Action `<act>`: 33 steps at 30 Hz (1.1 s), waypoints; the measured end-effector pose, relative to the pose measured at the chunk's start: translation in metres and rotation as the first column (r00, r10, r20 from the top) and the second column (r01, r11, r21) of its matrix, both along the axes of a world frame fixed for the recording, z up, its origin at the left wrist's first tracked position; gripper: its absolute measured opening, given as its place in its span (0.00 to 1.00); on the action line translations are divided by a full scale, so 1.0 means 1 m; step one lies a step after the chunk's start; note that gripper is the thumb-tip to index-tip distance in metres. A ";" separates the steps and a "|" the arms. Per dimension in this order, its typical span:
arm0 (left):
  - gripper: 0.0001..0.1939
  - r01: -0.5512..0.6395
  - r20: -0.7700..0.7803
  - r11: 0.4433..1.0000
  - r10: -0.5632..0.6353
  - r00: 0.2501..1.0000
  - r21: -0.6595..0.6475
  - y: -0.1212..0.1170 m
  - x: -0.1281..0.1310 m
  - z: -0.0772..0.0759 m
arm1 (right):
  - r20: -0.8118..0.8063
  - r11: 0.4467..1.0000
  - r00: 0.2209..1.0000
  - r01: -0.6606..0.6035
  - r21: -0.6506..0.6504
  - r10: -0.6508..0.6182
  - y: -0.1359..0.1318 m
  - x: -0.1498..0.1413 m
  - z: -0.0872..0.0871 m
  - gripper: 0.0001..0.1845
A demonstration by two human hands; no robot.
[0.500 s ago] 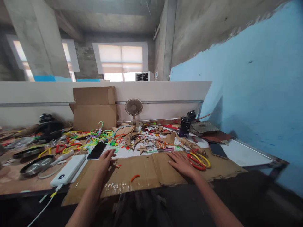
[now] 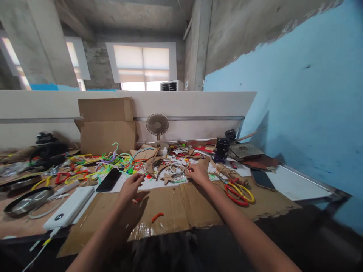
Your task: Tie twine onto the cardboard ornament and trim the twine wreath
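My left hand (image 2: pixel 132 186) hovers over the left part of the flat cardboard sheet (image 2: pixel 170 202), fingers loosely bent and apart, with nothing visible in them. My right hand (image 2: pixel 198 175) reaches into the pile of craft scraps, its fingertips drawn together; what they pinch is too small to make out. Just left of it lie a coil of white wire (image 2: pixel 177 169) and a cardboard star (image 2: pixel 166 178). A cardboard crescent (image 2: pixel 153 166) rests between the hands, farther back. On the sheet is a short orange piece (image 2: pixel 157 217). Scissors (image 2: pixel 239 193) with red and yellow handles lie to the right.
A white power bank (image 2: pixel 69 207) with a cable, a phone (image 2: pixel 109 180) and round metal tins (image 2: pixel 30 202) are at left. Behind stand a small fan (image 2: pixel 157 124), a glue bottle (image 2: pixel 165 152) and a folded cardboard box (image 2: pixel 107 136). At right are a dark cup (image 2: pixel 221 150) and another phone (image 2: pixel 262 179).
My right hand has lifted off the cardboard sheet and moved forward and left into the scraps. My left hand has risen slightly and turned inward. The view has shifted a little.
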State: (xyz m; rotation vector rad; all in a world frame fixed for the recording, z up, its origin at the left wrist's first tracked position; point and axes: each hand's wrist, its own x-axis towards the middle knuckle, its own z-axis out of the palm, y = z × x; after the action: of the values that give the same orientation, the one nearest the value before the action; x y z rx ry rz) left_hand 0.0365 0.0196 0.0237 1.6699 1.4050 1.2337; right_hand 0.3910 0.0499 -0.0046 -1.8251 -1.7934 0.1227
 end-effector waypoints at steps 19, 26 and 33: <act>0.13 0.195 -0.397 0.980 -0.164 0.903 0.037 0.013 0.126 -0.003 | -0.231 0.970 0.943 -0.229 0.079 0.242 -0.029 0.035 0.015 0.06; 0.18 0.241 -0.517 0.968 -0.174 0.838 0.065 0.010 0.162 -0.009 | -0.300 0.946 0.900 -0.322 0.038 0.318 -0.045 0.043 0.016 0.08; 0.08 0.270 -0.540 0.960 -0.189 0.820 0.074 0.019 0.175 -0.017 | -0.265 0.950 0.918 -0.312 -0.027 0.294 -0.045 0.052 0.011 0.15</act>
State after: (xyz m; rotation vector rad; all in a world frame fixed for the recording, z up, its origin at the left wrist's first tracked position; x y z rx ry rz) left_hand 0.2115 0.0385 0.0066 2.3356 1.3741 0.7785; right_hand 0.4433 0.0046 0.0068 -1.4817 -1.8869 0.5239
